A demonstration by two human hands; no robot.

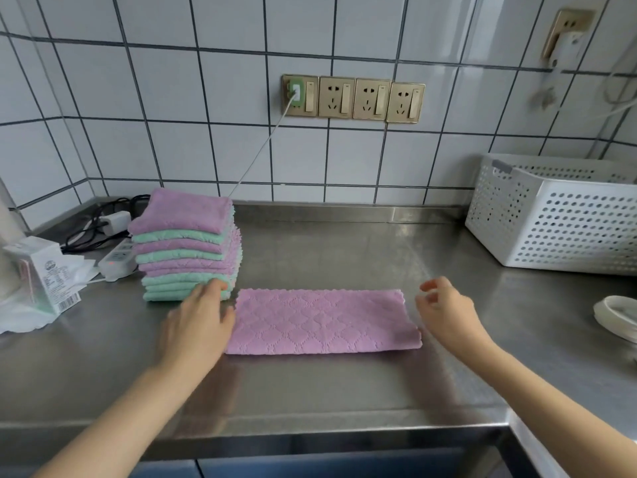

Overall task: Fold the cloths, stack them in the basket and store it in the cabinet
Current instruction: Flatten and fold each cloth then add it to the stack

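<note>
Head view, left hand flat touching pink cloth, right hand loosely curled, empty

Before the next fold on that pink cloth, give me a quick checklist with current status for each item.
1. Pink cloth lies flat in a long strip on the counter: ok.
2. Left hand at the cloth's left edge, fingers straight: ok.
3. Right hand near the right edge, fingers loosely curled, no grip on it: not ok.
4. Folded stack standing neatly, apart from the cloth: ok.
5. White basket in reach on the right: ok.
6. Basket inside free for stacking: cannot tell.
</note>
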